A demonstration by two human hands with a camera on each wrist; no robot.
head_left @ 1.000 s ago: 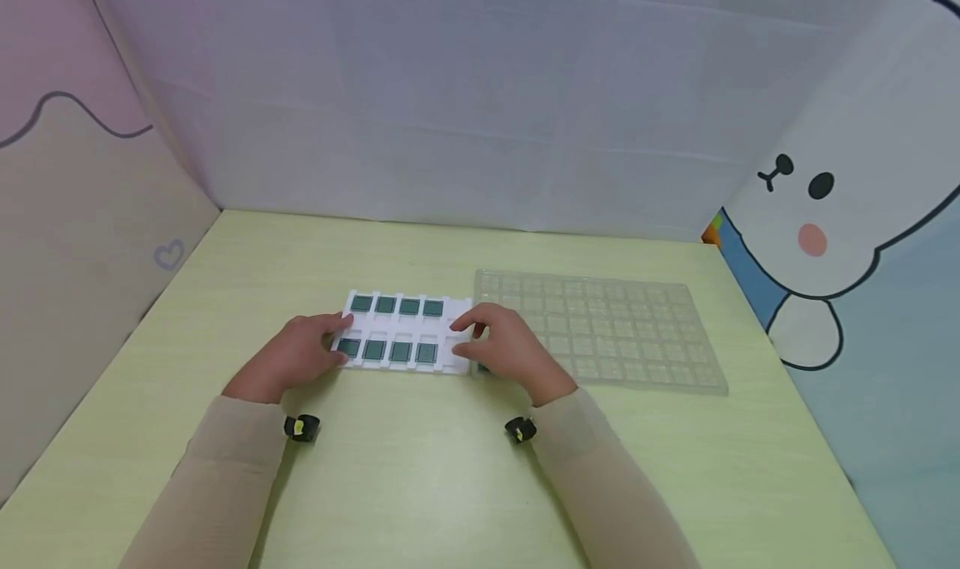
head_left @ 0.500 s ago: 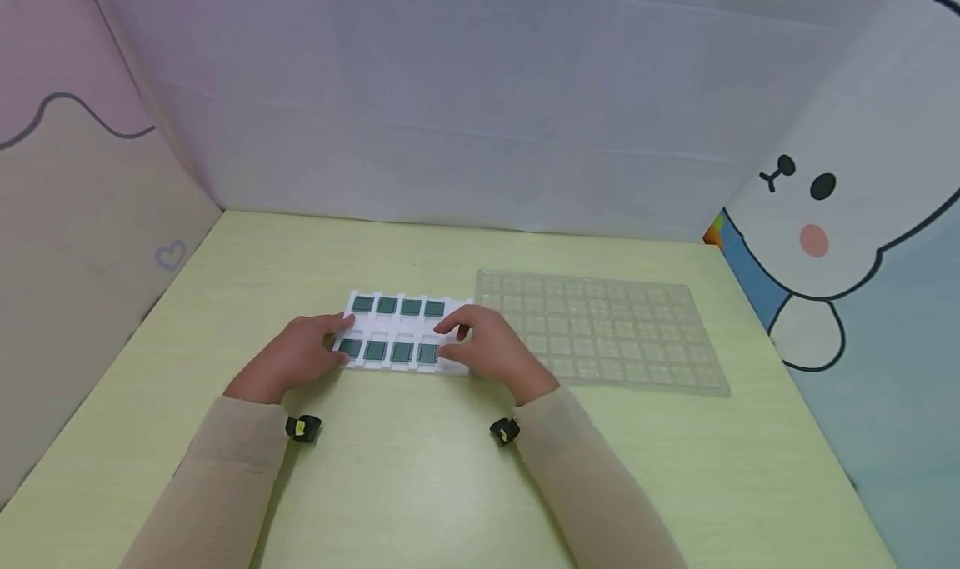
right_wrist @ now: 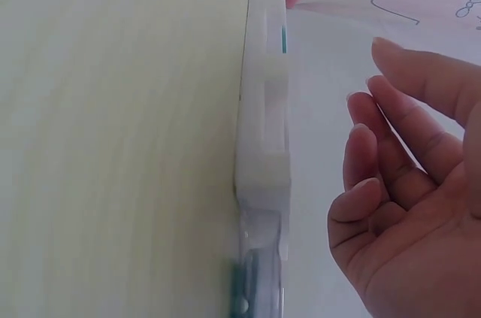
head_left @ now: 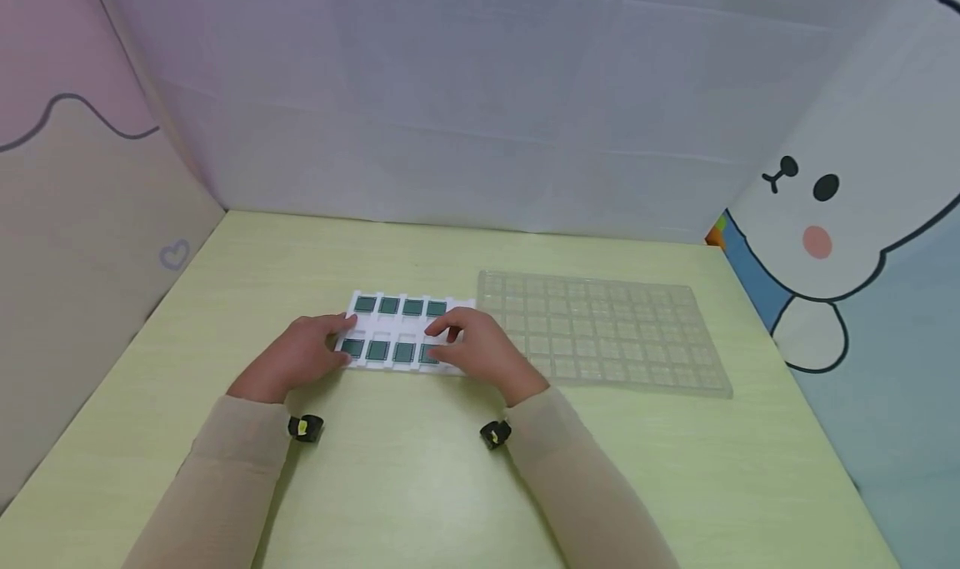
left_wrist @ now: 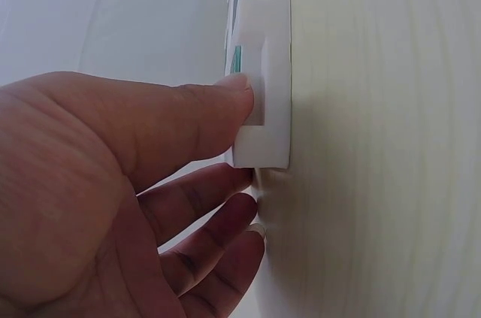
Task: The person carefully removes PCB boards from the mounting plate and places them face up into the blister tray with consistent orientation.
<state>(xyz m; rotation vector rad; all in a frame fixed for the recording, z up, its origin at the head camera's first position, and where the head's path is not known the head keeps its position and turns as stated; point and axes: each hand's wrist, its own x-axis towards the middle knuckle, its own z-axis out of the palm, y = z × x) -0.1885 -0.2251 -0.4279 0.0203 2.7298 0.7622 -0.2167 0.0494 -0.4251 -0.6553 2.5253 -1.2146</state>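
On the worktop [head_left: 390,469], a white tray [head_left: 386,323] is gripped at its left end by the left hand [head_left: 300,352]; the right hand [head_left: 480,344] is loosely spread just above the other end. Green chips [head_left: 404,352] are slotted in two rows, with a clear tray [head_left: 600,327] parked alongside.

A small screened booth, as creased white sheeting [head_left: 465,94] and cartoon-printed walls [head_left: 870,211] surround the table [head_left: 390,469].

The white tray [head_left: 390,326] looks like smooth, dull plastic. The see-through tray [head_left: 592,327] looks like shiny, bumpy plastic. The little green squares [head_left: 412,307] look flat and smooth. The tabletop [head_left: 390,469] looks like smooth, streaky wood, a bit shiny. The sleeves [head_left: 232,444] are dull cloth. The back sheet [head_left: 450,111] looks dull and creased.
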